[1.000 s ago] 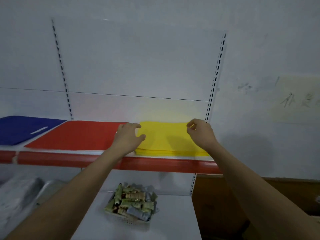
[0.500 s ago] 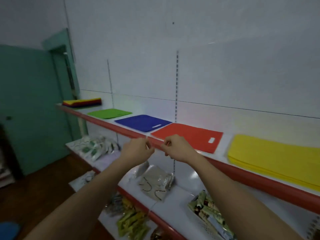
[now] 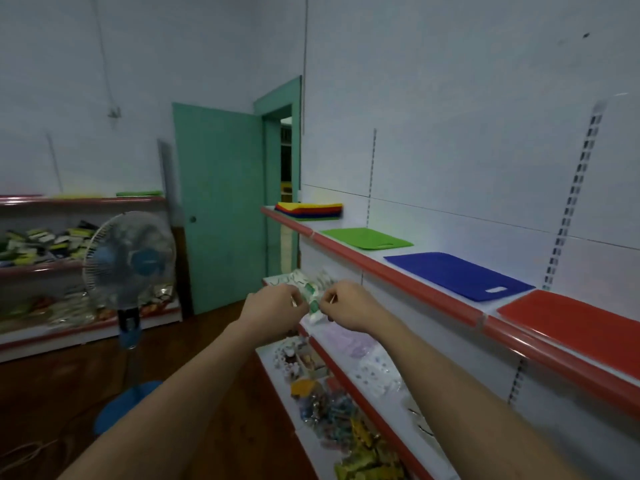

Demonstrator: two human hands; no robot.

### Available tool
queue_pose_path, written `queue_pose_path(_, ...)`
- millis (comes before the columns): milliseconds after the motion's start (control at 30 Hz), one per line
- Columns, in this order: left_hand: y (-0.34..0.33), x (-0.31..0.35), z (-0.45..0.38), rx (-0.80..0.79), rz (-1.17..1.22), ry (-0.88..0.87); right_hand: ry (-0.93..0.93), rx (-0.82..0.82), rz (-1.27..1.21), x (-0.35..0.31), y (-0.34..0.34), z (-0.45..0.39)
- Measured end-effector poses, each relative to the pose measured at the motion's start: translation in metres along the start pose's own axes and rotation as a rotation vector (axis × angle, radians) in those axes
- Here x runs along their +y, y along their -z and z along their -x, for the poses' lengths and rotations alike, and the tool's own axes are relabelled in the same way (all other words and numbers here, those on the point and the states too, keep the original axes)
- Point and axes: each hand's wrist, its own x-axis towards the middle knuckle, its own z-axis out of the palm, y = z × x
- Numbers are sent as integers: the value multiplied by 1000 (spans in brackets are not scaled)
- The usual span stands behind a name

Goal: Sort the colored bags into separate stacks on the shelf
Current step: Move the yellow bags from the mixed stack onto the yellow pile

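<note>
At the far left a second rack of shelves (image 3: 79, 202) stands against the wall, with a blue standing fan (image 3: 133, 261) in front of it and a green door (image 3: 221, 206) ajar behind. In the middle of the view the left hand (image 3: 273, 311) is raised in the air with its fingers (image 3: 294, 299) curled inward, holding nothing that can be made out. Just beside it, nearly touching, the right hand (image 3: 349, 310) is held the same way, its fingers (image 3: 329, 301) bent in and gripping none of the bags. Both hands hover in front of the lower shelves of small packaged goods (image 3: 332, 414), well apart from the bags. The bags lie on the upper shelf (image 3: 415, 285), above and to the right of the hands: at its far end a mixed stack of colored bags (image 3: 310, 210), then a flat green bag (image 3: 367, 238), then a blue bag (image 3: 457, 273) with its handle slot toward the front, and nearest the right edge a red bag (image 3: 581, 322).
</note>
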Motion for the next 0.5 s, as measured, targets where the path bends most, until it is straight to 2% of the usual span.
queue_pose_path(267, 26, -114, -61, -4, -12, 134, 100, -60, -33, -75, -56, -118)
queue_pose_path(500, 14, -190, -156, 16, -20, 192, 119, -109, -57, -69, -110, -235)
